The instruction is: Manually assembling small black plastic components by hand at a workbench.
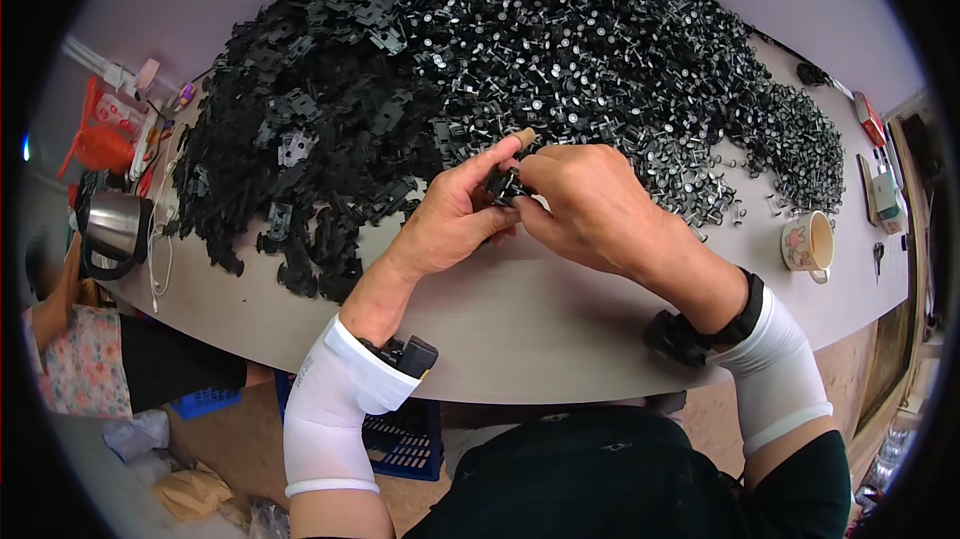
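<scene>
Black part [507, 187] pinched by my left hand [452, 217] and right hand [590, 201] together, near the metallic pin heap [570, 59]; likely a fitting step; the next move calls for steady, careful alignment

Workshop, heaped flat black parts [300, 144], piled metal studs [590, 59], broad worktable [530, 329]
</scene>
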Action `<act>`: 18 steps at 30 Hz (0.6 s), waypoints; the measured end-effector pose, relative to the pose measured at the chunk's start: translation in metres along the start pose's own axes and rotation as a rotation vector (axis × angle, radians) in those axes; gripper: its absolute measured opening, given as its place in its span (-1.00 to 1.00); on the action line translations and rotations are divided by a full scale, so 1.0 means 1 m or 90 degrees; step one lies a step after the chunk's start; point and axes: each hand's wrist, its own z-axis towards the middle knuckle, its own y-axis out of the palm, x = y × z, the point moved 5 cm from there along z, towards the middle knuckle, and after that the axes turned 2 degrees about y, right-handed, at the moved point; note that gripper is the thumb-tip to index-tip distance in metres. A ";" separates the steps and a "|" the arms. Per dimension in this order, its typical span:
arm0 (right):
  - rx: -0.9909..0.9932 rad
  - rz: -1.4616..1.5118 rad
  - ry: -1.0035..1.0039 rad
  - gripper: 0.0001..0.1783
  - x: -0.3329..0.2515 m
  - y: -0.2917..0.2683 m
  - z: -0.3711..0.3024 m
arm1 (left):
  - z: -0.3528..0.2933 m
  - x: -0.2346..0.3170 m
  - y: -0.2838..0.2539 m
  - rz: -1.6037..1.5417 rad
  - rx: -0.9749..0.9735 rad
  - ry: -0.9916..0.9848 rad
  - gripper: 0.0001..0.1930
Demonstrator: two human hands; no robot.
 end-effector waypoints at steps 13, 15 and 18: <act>0.106 -0.018 -0.089 -0.88 0.006 0.008 0.000 | -0.001 0.012 0.001 -0.073 -0.031 0.009 -0.51; 0.118 0.024 -0.093 -0.85 0.010 0.013 0.000 | 0.005 0.002 0.002 -0.188 0.025 -0.031 -0.71; 0.133 0.142 -0.100 -0.78 0.011 0.013 0.006 | 0.000 0.003 0.002 -0.140 0.104 -0.055 -0.81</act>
